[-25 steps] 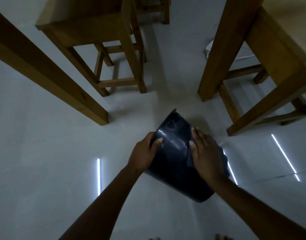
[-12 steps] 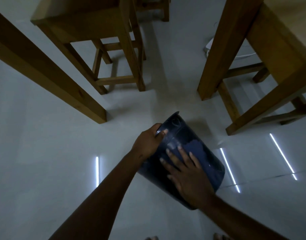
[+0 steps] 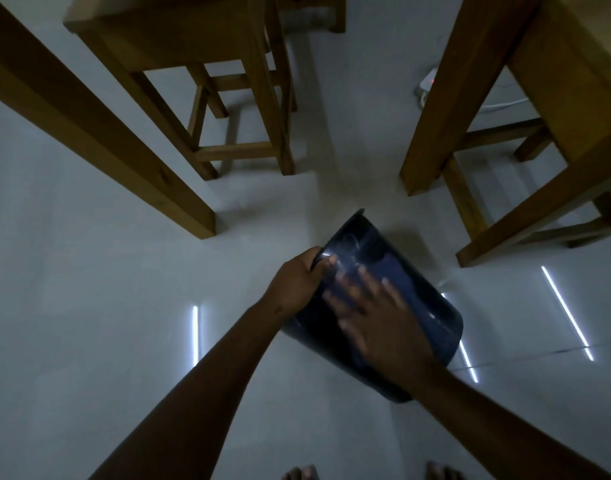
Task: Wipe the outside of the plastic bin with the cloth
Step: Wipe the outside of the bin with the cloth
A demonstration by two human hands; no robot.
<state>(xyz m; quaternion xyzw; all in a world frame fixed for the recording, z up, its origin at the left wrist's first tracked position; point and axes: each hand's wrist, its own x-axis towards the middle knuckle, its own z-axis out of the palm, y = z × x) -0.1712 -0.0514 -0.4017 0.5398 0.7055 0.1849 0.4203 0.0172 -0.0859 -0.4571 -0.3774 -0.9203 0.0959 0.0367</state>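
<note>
1. Since the earlier frame the right hand (image 3: 380, 323) has slid from the bin's 3 o'clock flank across its upper wall toward 9 o'clock, and the bin (image 3: 432, 306) has tipped a little further over.
2. Toes (image 3: 299, 473) show at 6 o'clock, cut off by the frame edge.
3. Both forearms rise from the bottom edge toward the bin at centre.
4. Right hand lies flat on the bin's outer wall, fingers (image 3: 370, 282) spread and blurred by motion.
5. Cloth (image 3: 396, 271) is a dark blue patch just beyond those fingertips at 12 o'clock; most of it is hidden under the palm, and it is hard to tell from the dark plastic.
6. Left hand (image 3: 293, 282) grips the bin's rim at 9 o'clock, fingers curled over the edge, thumb hidden behind it.
7. Bin is held tilted off the floor (image 3: 89, 306), mouth toward 11 o'clock, base toward 4 o'clock.
8. No label or writing can be read on it.
9. Light strips reflect in the floor at 8 and 3 o'clock.
10. Stool (image 3: 228, 98) stands at 11 o'clock, a table leg (image 3: 432, 109) at 1 o'clock.
11. Small white device (image 3: 426, 83) with a red light sits beyond that leg, partly hidden.
</note>
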